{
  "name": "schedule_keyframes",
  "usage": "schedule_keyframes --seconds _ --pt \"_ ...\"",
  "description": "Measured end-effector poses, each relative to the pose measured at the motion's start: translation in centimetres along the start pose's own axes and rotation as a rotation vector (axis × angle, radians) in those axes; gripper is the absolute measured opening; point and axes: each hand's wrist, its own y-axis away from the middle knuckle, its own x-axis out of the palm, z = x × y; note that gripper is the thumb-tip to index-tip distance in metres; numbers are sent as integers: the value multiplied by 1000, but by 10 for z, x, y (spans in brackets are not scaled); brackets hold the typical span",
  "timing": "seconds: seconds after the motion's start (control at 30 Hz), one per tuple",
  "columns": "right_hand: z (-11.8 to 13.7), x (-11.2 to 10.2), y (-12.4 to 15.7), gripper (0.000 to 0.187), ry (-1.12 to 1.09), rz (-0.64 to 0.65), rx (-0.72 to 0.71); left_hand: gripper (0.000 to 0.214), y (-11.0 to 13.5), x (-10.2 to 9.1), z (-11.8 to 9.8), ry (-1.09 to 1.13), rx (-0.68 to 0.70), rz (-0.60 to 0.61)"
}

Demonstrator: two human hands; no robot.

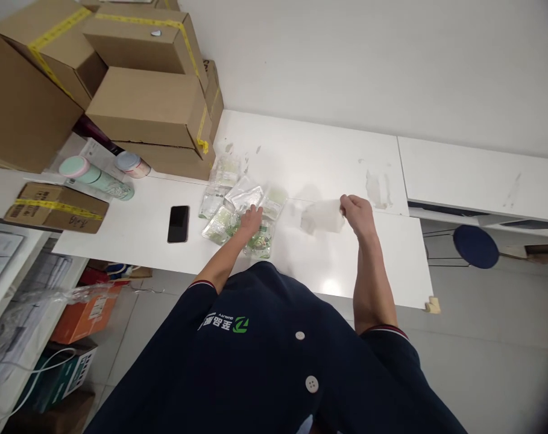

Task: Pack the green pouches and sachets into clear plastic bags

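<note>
Several small clear and silver packets (237, 202) lie in a loose pile on the white table (310, 163). My left hand (251, 220) rests on the pile with its fingers curled over a packet with green contents. My right hand (357, 214) is to the right of the pile, above the table, pinching a translucent white bag (322, 216) by its edge; the bag is blurred by motion.
A black phone (178, 223) lies left of the packets. Stacked cardboard boxes (142, 102) with yellow tape fill the back left corner, with pastel bottles (97, 178) and a flat box (56, 208) near them. A blue stool (476, 246) stands at the right. Shelves and boxes sit lower left.
</note>
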Motion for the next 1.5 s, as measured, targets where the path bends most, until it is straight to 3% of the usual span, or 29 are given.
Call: schedule_keyframes --seconds 0.13,0.3,0.43,0.57,0.67,0.8,0.93,1.0,1.13,1.2,1.3,1.37,1.43,1.47,1.5 --pt "8 -12 9 30 8 -168 -125 39 -13 6 8 -118 150 -45" --pt "-6 -6 20 28 -72 -246 -210 39 -20 10 17 -179 276 -93" --pt "-18 7 25 29 -108 -318 -121 36 -24 11 16 -223 342 -166" --pt "-27 27 30 30 -68 -262 23 31 -31 4 6 -227 404 -149" --pt "-32 42 36 30 -82 -218 145 29 -33 -20 -9 -184 425 -214" --pt "-23 53 41 26 -80 -136 201 26 -32 -77 -33 -53 381 -374" --pt "3 63 33 66 32 -3 -3 21 -19 -126 -58 -55 485 -346" --pt "18 71 23 73 131 38 -122 21 -9 -140 -72 -55 559 -353" --pt "39 81 3 38 249 74 -200 26 6 -152 -88 34 690 -425" --pt "42 73 -4 33 222 -38 -193 32 11 -152 -79 131 645 -494" --pt "36 48 -7 35 117 -262 -212 36 23 -133 -42 241 395 -522" --pt "27 31 -2 35 59 -335 -203 33 33 -106 -13 176 173 -324" --pt "17 22 7 35 29 -349 -154 29 44 -73 9 67 -39 36" --pt "11 21 12 35 21 -341 -124 29 49 -56 16 42 -93 172" --pt "6 22 17 35 20 -324 -94 28 53 -41 20 38 -115 224"
